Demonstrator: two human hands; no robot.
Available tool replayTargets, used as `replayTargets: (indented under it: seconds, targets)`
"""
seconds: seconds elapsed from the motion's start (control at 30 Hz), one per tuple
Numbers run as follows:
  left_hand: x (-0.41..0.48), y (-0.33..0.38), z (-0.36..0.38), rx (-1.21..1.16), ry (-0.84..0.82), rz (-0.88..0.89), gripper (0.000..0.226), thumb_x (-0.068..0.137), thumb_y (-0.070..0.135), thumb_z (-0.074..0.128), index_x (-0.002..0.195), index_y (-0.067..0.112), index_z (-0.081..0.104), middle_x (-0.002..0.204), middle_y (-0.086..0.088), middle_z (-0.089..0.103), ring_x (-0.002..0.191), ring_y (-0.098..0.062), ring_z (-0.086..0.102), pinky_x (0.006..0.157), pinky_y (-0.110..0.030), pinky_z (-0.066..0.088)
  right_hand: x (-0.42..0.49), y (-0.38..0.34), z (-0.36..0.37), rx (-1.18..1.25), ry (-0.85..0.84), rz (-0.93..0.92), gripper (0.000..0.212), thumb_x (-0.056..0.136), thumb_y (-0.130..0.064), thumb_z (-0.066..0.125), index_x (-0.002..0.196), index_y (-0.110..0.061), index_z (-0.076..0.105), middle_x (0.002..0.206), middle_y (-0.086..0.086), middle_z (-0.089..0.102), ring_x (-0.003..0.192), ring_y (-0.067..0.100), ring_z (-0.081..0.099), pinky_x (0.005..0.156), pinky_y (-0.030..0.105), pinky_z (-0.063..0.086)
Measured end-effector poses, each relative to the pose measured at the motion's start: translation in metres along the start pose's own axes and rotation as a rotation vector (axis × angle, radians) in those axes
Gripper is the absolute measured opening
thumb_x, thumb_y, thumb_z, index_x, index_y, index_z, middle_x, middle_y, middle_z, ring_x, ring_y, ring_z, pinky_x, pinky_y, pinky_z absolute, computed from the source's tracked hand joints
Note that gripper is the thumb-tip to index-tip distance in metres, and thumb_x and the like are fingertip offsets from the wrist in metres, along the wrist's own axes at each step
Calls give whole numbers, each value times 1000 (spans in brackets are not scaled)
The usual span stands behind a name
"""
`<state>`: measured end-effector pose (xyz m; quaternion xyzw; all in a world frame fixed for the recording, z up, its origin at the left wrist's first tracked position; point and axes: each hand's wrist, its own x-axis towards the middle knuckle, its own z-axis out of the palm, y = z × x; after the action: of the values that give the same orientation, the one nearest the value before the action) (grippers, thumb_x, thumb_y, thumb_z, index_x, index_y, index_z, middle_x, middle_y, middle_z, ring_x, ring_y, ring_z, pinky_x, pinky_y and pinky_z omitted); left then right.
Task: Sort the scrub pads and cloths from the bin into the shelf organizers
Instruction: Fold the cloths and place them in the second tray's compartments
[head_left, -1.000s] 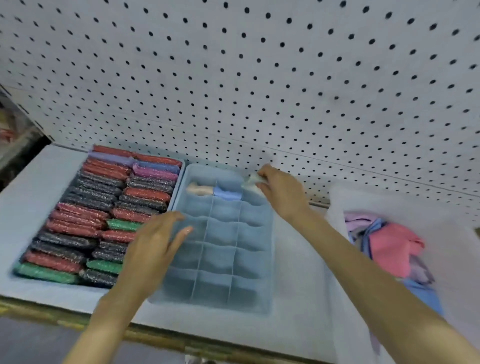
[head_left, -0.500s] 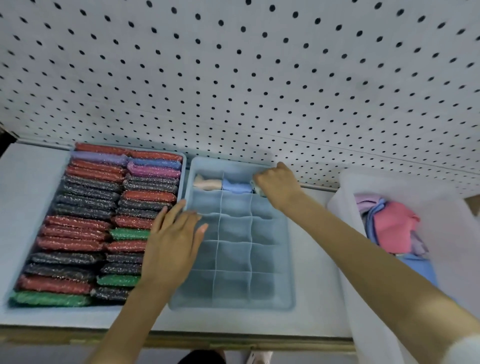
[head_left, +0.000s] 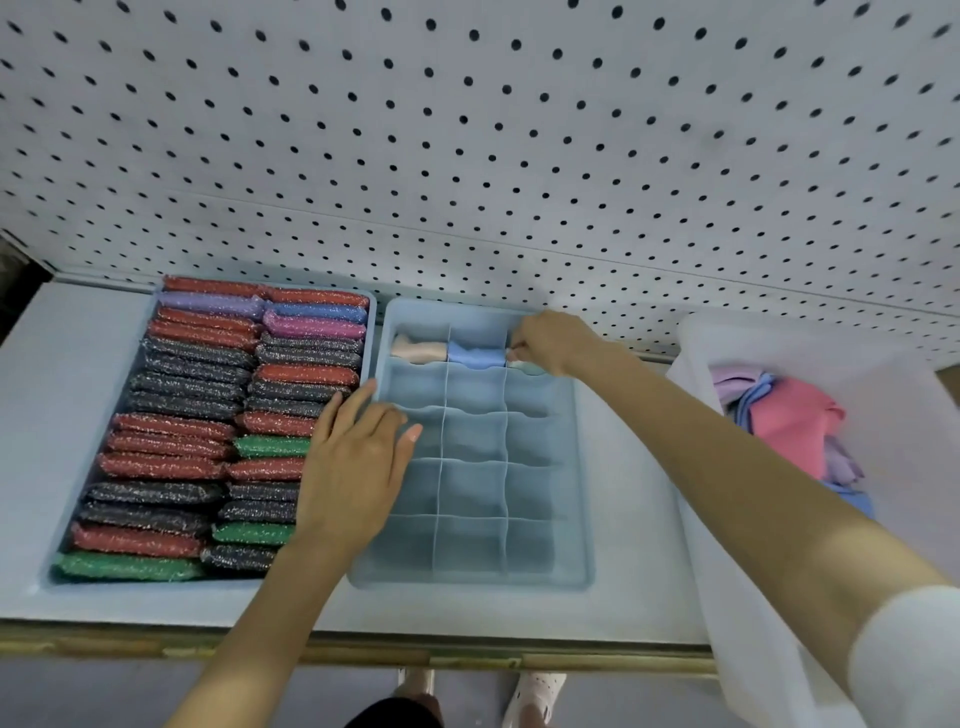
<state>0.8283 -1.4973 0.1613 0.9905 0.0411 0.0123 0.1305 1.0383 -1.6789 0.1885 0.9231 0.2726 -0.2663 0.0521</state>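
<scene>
Blue plastic forms the divided organizer (head_left: 470, 582), a grid three cells wide and five deep. It stands on the shelf (head_left: 78, 374) between the scrub pad tray (head_left: 370, 338) and the translucent white bin (head_left: 727, 597). Only its back row holds anything: a rolled peach cloth (head_left: 418, 347) in the left cell, a rolled blue cloth (head_left: 475, 356) in the middle one, and a pale cloth (head_left: 519, 359) in the right one.

The right hand (head_left: 556, 343) has its fingers curled down into that right cell and pinches the pale cloth, so little more than a sliver of the cloth shows and its colour is hard to make out. The left hand (head_left: 353, 467) lies flat with fingers straight and holds nothing. It rests across the organizer's left edge and the nearest scrub pads (head_left: 197, 364), covering part of both.

The pads stand on edge in two tight rows: glittery red, dark grey, green, purple and blue. Loose cloths (head_left: 789, 421), pink, lilac and blue, lie heaped in the bin, whose near end runs out of view behind the right forearm. A pegboard (head_left: 467, 156) rises behind the shelf.
</scene>
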Motion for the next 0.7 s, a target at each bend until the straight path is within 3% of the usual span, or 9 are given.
replayTargets:
  seconds: [0.17, 0.3, 0.4, 0.5, 0.57, 0.63, 0.7]
  targets:
    - [1, -3, 1, -7, 9, 10, 69, 101, 47, 8, 104, 14, 68, 111, -1, 67, 133, -23, 42, 115, -42, 19, -20, -1, -11, 155, -7, -11, 31, 101, -22, 35, 79, -10, 55, 73, 2, 46, 81, 24, 44, 58, 29, 30]
    - [0, 23, -12, -97, 79, -5, 65, 100, 46, 14, 107, 9, 67, 117, -7, 66, 132, -26, 43, 115, -48, 12, -76, 25, -22, 442, 359, -20, 25, 98, -20, 45, 105, -9, 66, 99, 1, 60, 92, 20, 55, 81, 27, 43]
    - [0, 83, -23, -414, 61, 46, 58, 96, 47, 20, 112, 12, 63, 119, -3, 61, 121, -21, 50, 108, -30, 24, -138, 54, -17, 591, 529, 2, 21, 96, -18, 51, 104, -9, 68, 96, -5, 62, 84, 14, 55, 76, 11, 38]
    - [-13, 167, -26, -780, -53, 86, 50, 94, 54, 29, 121, 21, 56, 121, 9, 51, 112, -3, 48, 93, -13, 31, -200, 101, 15, 721, 503, 114, 19, 95, -14, 53, 102, -6, 69, 91, -4, 63, 85, 20, 61, 83, 24, 44]
    - [-25, 221, -23, -879, -106, 90, 41, 97, 47, 37, 127, 22, 50, 127, 9, 44, 116, -1, 44, 98, -12, 31, -237, 138, 44, 742, 465, 195, 14, 94, -12, 54, 95, -13, 68, 92, 2, 67, 81, 23, 62, 80, 30, 46]
    - [-36, 267, -17, -895, -150, 91, 39, 97, 37, 39, 132, 22, 45, 134, 10, 33, 123, -1, 37, 100, -6, 25, -270, 175, 71, 737, 450, 278, 13, 92, -10, 57, 96, -17, 68, 96, 1, 69, 78, 17, 59, 78, 19, 47]
    - [-43, 301, -3, -854, -146, 99, 41, 98, 34, 40, 136, 20, 42, 144, 6, 26, 133, -4, 28, 99, -1, 14, -296, 206, 93, 766, 446, 339, 15, 90, -8, 60, 101, -8, 70, 98, 1, 68, 81, 11, 57, 72, 3, 40]
